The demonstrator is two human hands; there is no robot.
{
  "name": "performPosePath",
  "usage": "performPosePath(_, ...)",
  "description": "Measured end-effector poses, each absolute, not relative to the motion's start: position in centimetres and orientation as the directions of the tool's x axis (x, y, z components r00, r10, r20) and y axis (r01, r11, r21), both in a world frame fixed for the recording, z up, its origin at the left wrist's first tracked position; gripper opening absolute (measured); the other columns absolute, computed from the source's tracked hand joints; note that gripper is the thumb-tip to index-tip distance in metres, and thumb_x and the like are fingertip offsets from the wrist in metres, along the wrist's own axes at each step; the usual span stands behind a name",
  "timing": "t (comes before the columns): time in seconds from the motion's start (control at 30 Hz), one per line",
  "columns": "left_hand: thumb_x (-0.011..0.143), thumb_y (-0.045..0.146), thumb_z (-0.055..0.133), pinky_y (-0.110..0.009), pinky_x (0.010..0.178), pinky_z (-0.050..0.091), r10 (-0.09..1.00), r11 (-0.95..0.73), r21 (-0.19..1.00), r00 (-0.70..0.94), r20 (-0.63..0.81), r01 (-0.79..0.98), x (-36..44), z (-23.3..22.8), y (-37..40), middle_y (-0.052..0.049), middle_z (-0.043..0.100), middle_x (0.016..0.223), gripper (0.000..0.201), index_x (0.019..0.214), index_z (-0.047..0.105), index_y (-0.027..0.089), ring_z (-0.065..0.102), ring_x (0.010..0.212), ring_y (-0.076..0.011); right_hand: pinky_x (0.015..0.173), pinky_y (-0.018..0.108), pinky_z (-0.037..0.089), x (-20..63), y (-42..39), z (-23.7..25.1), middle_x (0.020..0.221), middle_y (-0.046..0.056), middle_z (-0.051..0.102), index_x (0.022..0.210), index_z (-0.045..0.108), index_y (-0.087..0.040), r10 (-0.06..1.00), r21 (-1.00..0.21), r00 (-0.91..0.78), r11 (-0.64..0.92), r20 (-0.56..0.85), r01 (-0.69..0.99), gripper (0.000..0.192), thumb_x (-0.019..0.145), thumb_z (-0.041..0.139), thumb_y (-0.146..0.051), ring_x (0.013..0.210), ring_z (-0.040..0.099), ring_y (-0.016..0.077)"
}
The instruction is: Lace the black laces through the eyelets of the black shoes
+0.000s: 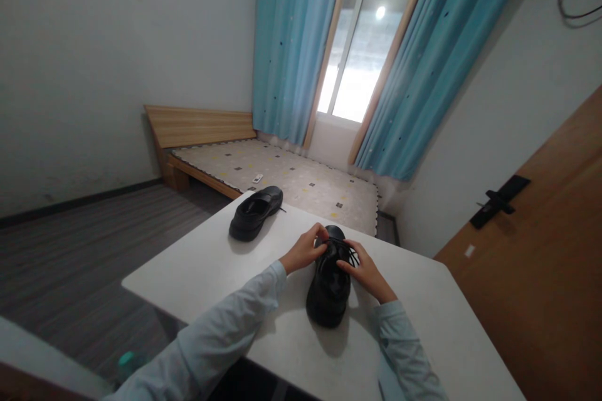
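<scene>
Left to right: the other black shoe (255, 212) sits on its own at the far left corner of the white table (197, 276), well apart from my hands, opening up and toe pointing away from me, so it's out of the way. Behind it there's a wooden bed frame (197, 126) w/ a patterned mat, and a small white remote (257, 178) lying on it.

My left hand (305, 250) is on the left side of the near black shoe (329, 285), fingers curled in narrow and pinching what looks like a lace end, tho it's too small to be sure. The shoe stands mid-table, heel toward me, prob so the laces (347, 253) face up between both hands. My right hand (365, 274) rests on the shoe's right side, fingertips close together on the laces.

Further right: blue curtains (423, 75), then a wooden door (540, 250) w/ a black handle. No brand or writing readable anywhere.
</scene>
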State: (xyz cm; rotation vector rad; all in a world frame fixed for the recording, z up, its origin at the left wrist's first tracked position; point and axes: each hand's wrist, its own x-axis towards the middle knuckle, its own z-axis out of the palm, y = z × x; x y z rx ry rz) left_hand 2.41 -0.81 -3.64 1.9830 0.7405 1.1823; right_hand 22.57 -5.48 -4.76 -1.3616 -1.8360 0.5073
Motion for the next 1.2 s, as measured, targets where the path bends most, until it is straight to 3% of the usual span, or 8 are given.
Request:
performPosePath(0.23, 0.079, 0.017, 0.053, -0.028, 0.075, 0.047, 0.796, -0.526, 0.851, 0.354, 0.491, 0.001, 2.3, -3.9, -0.3, -0.002, 0.060, 0.081, 0.006, 0.084, 0.049, 0.017, 0.060, 0.082, -0.0148, 0.101, 0.043, 0.036, 22.6, -5.5, -4.7, 0.119, 0.009, 0.054, 0.115, 0.049, -0.021, 0.932, -0.709, -0.124, 0.342, 0.342, 0.617, 0.056, 0.070, 0.064, -0.050, 0.115, 0.048, 0.0261)
performPosePath(0.63, 0.074, 0.018, 0.059, -0.020, 0.060, 0.043, 0.805, -0.514, 0.851, 0.404, 0.435, 0.106, 1.9, -3.8, 0.1, -0.001, 0.061, 0.079, 0.010, 0.082, 0.055, 0.016, 0.057, 0.071, -0.0114, 0.101, 0.043, 0.036, 22.7, -5.5, -5.0, 0.120, 0.009, 0.053, 0.116, 0.049, -0.021, 0.931, -0.711, -0.116, 0.340, 0.346, 0.615, 0.056, 0.069, 0.064, -0.050, 0.116, 0.048, 0.0259)
performPosePath(0.87, 0.070, 0.017, 0.064, -0.022, 0.062, 0.043, 0.797, -0.546, 0.815, 0.421, 0.433, 0.196, 1.2, -3.7, 0.4, 0.000, 0.065, 0.082, 0.018, 0.087, 0.057, 0.017, 0.057, 0.070, -0.0112, 0.102, 0.043, 0.035, 22.7, -5.6, -4.7, 0.121, 0.010, 0.052, 0.116, 0.049, -0.020, 0.935, -0.708, -0.115, 0.330, 0.334, 0.625, 0.056, 0.070, 0.063, -0.049, 0.117, 0.047, 0.0257)
performPosePath(1.2, 0.076, 0.019, 0.056, -0.027, 0.067, 0.044, 0.793, -0.603, 0.710, 0.373, 0.482, 0.364, 0.5, -3.3, 0.5, -0.002, 0.060, 0.077, 0.006, 0.081, 0.052, 0.019, 0.056, 0.072, -0.0149, 0.102, 0.043, 0.035, 22.6, -5.8, -4.3, 0.120, 0.009, 0.053, 0.117, 0.049, -0.020, 0.936, -0.706, -0.117, 0.329, 0.333, 0.627, 0.056, 0.071, 0.064, -0.048, 0.116, 0.048, 0.0256)
